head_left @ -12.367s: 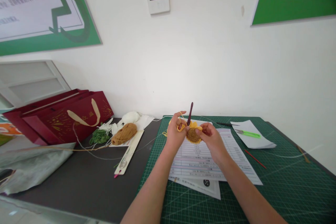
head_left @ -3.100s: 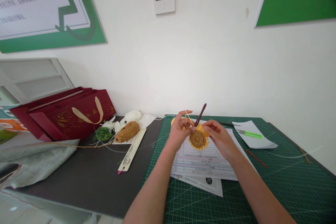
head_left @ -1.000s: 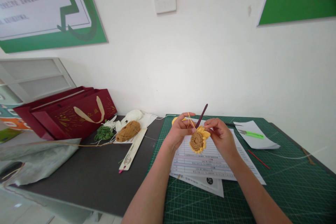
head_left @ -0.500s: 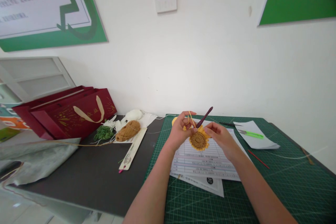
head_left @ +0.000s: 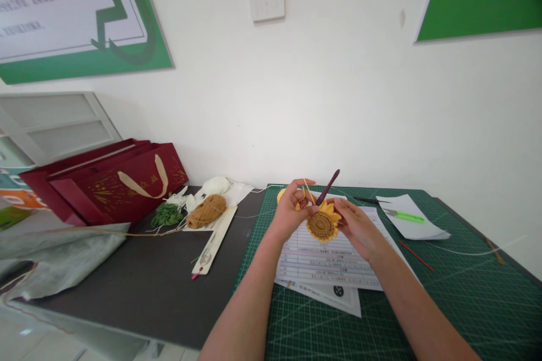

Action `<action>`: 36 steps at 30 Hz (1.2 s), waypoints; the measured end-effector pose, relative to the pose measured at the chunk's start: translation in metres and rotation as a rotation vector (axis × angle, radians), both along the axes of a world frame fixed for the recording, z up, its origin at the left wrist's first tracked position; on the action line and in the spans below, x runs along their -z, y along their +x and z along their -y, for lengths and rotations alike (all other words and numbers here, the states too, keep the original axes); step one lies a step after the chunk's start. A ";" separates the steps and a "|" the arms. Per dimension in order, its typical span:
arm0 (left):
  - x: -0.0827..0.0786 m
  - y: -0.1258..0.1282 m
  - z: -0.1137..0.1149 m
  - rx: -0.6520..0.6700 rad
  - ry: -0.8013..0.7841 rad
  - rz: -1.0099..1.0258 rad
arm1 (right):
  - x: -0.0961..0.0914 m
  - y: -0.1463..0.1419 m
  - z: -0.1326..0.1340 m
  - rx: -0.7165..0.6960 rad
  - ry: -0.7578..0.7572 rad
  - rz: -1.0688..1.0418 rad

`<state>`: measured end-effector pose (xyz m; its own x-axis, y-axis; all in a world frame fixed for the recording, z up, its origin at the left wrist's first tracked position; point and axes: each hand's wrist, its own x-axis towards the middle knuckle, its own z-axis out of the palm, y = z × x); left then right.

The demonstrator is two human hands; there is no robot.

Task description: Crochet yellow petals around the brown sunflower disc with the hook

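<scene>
Your crocheted sunflower (head_left: 322, 224) is held up between your hands, above the printed sheets (head_left: 326, 268) on the cutting mat (head_left: 466, 299). Your left hand (head_left: 288, 211) is curled around its upper edge, with yellow yarn (head_left: 307, 192) looped over the fingers. Your right hand (head_left: 358, 228) pinches its right edge. The crochet hook (head_left: 328, 187) rises at the top edge; keep that yarn taut against it. Snips (head_left: 404, 215) lie well right, out of the yarn's path; a ball of tan yarn (head_left: 206, 211) sits on the desk (head_left: 139, 287) left of the mat.
</scene>
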<state>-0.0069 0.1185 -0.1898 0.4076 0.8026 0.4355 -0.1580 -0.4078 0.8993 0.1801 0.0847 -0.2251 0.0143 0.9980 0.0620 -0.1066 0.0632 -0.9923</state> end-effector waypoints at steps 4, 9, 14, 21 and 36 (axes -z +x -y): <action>0.000 0.000 0.000 0.023 0.001 -0.031 | -0.007 0.005 0.002 0.014 0.042 0.044; 0.001 0.001 -0.001 0.067 -0.007 -0.067 | -0.012 0.011 0.005 -0.110 0.008 0.097; 0.002 0.001 -0.002 0.079 -0.024 -0.066 | -0.006 0.006 0.004 -0.129 -0.044 0.061; 0.003 0.000 -0.002 0.120 -0.097 -0.031 | -0.005 -0.004 0.005 -0.081 -0.013 0.009; 0.000 -0.007 -0.002 0.208 -0.165 0.059 | -0.020 0.011 0.009 -0.072 0.259 0.162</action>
<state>-0.0137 0.1206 -0.1901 0.5488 0.7665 0.3336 -0.2775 -0.2094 0.9376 0.1914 0.0759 -0.2053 -0.0865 0.9468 0.3100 0.0379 0.3141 -0.9486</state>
